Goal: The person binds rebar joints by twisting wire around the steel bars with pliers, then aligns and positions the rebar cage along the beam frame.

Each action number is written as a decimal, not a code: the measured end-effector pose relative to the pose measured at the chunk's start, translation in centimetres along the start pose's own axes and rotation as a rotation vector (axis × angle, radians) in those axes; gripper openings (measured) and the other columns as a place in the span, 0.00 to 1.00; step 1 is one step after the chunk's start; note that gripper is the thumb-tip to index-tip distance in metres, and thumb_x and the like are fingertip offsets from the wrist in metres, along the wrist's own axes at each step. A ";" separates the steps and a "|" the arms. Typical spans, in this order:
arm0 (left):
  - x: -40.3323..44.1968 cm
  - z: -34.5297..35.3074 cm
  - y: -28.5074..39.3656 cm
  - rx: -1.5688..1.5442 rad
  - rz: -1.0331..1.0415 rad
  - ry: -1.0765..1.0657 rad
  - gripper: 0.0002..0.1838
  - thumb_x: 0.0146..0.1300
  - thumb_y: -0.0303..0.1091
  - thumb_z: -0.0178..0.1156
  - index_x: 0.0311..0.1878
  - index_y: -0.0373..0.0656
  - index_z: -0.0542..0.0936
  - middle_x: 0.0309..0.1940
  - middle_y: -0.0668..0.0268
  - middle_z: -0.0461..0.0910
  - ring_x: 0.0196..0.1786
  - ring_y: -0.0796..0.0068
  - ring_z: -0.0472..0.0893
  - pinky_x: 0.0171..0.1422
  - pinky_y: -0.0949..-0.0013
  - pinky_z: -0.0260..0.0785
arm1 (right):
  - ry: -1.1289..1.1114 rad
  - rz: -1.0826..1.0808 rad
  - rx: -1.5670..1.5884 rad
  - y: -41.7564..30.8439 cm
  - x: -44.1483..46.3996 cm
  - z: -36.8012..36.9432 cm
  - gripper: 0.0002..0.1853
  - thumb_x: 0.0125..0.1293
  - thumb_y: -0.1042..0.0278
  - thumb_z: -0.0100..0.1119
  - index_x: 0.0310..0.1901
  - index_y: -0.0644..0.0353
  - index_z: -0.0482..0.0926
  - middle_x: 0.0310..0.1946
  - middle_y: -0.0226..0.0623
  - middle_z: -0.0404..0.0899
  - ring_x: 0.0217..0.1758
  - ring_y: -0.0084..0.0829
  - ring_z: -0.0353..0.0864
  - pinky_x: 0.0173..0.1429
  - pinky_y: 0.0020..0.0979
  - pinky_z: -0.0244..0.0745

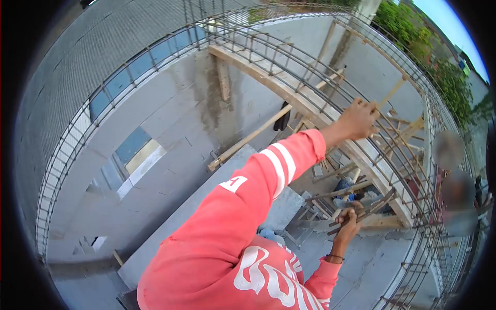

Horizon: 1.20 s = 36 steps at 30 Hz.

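My left hand (360, 120) reaches out in a red sleeve with white stripes. Its fingers are curled at the long steel bars of a rebar cage (310, 93), which runs above a wooden formwork board (274, 82). Lower down, my right hand (349, 222) is closed around a few dark metal rods (374, 206). They are long and thin, their ends stick out on both sides of the fist, and their exact kind is unclear. A dark band circles the right wrist.
Grey block walls (175, 119) enclose the space below, topped by more rebar cages. A wooden pole (253, 134) slants across, and timber props (356, 186) stand beneath the formwork. A blurred person (457, 191) is at the right. A corrugated roof (98, 46) lies at upper left.
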<state>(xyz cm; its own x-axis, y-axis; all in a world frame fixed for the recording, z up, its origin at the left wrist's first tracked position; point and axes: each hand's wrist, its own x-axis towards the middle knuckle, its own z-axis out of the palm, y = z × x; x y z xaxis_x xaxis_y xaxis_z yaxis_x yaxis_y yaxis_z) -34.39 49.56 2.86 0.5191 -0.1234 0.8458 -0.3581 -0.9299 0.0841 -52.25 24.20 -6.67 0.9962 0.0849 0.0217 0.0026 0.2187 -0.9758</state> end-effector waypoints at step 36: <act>-1.0 1.3 -0.6 -0.064 -0.111 0.029 0.18 0.48 0.31 0.67 0.46 0.53 0.87 0.55 0.55 0.76 0.66 0.55 0.73 0.76 0.52 0.55 | 0.110 -1.038 -1.526 -7.8 23.8 7.4 0.31 0.78 0.42 0.51 0.53 0.71 0.78 0.44 0.58 0.84 0.54 0.58 0.79 0.65 0.49 0.67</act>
<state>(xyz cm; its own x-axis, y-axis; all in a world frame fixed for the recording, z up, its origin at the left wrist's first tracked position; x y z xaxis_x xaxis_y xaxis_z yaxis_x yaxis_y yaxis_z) -33.69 49.81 1.24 0.5357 -0.0103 0.8444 -0.3495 -0.9130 0.2106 -29.22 31.68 3.04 0.5432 0.4371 0.7168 0.5482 -0.8313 0.0915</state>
